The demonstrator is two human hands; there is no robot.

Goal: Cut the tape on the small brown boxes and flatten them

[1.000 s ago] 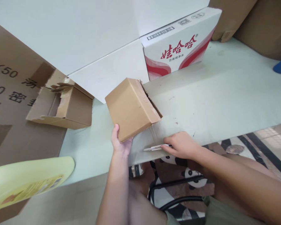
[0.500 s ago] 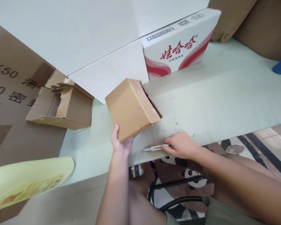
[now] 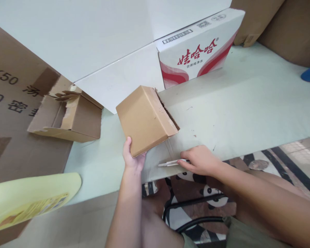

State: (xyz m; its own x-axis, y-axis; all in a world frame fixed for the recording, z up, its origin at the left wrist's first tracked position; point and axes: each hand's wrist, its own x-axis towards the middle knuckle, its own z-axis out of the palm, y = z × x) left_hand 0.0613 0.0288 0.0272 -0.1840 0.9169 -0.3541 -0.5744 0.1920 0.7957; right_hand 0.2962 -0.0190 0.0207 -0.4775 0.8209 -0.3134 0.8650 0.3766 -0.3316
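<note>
Our left hand [image 3: 133, 157] clasped a carton [image 3: 139, 120] by its near corner, our right hand [image 3: 200, 160] a cutter [image 3: 169, 163]; we figured light, stiffish, best held off that ragged edge [image 3: 167, 109].

Left hand [image 3: 133, 160] grips lower corner of tilted brown carton [image 3: 141, 120], ragged edge facing right; right hand [image 3: 200, 159] holds cutter [image 3: 172, 163], blade pointing left, near surface edge [image 3: 151, 174]. Torn-open box [image 3: 86, 119] left, white-and-red carton [image 3: 196, 60] behind, yellow-green bottle [image 3: 41, 187] near left
</note>
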